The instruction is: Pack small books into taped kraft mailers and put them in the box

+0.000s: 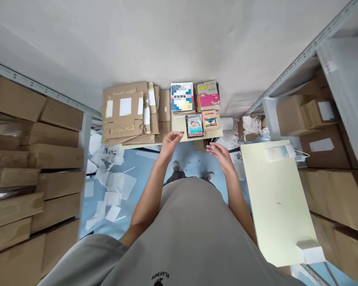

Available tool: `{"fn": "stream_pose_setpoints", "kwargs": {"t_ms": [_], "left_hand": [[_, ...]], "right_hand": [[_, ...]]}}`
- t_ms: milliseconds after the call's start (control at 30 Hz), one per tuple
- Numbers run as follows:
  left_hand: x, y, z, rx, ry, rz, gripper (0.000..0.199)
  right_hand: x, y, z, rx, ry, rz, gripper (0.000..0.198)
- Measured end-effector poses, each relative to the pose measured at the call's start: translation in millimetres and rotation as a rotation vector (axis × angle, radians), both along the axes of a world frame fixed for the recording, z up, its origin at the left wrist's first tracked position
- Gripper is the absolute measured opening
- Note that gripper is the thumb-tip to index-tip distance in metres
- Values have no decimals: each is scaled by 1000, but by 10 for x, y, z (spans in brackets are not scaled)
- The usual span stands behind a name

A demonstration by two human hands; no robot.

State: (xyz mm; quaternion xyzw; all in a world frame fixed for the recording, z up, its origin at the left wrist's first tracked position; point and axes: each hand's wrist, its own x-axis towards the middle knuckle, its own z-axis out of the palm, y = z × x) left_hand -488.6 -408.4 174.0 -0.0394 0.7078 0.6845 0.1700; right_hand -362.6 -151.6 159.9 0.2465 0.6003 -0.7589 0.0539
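Observation:
My left hand (171,144) hovers at the front edge of the table (195,143), its fingers stretched loosely and holding nothing that I can see. Lower and to the right, my right hand (221,156) hangs in the air with its fingers apart and nothing in it. Beyond them lie stacks of books: one topped by a blue-and-white book (181,97), another by a pink and yellow-green book (208,96). In front are a smaller stack under a light-blue booklet (195,125) and an orange-covered booklet (210,121). Neither hand touches the books.
Flattened cardboard boxes (127,111) are piled on the table's left. Shelves of cartons (59,159) flank both sides. A pale side table (277,198) stands at right with a white box (312,253). Loose paper sheets (113,194) litter the floor at left.

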Motion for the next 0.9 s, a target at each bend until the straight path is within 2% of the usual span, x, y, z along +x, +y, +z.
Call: {"fn": "stream_pose_setpoints", "kwargs": {"t_ms": [100,200,267,333,433,533,600,733,900], "left_hand": [[-279,-561,-134,11,27,92,46],[-580,-1252,-291,-49,69,180,37],[-764,-1737,-400,-178,98,226,31],[-928,-2178,-500,-383,141,225,34],[-1149,-2654,-612,-674,239,61,59],[-1341,-2875,-691,-831,281,-197,93],[-1434,-2933,-745,-872,282,-331,104],[-1496,-2993,-872,-832,326,-458,102],[-1476,-3050,-1012,-773,362,-469,89]], "right_hand": [[-344,-485,42,22,-13,67,64],[-658,-1025,74,23,-17,124,63],[-824,-1378,90,19,-18,156,62],[-954,-1703,98,15,-27,178,61],[-1093,-2113,94,15,-69,170,57],[-1184,-2424,76,8,-110,134,57],[-1222,-2577,65,10,-121,121,57],[-1272,-2761,60,27,-127,115,55],[-1338,-2860,68,28,-137,92,53]]}}
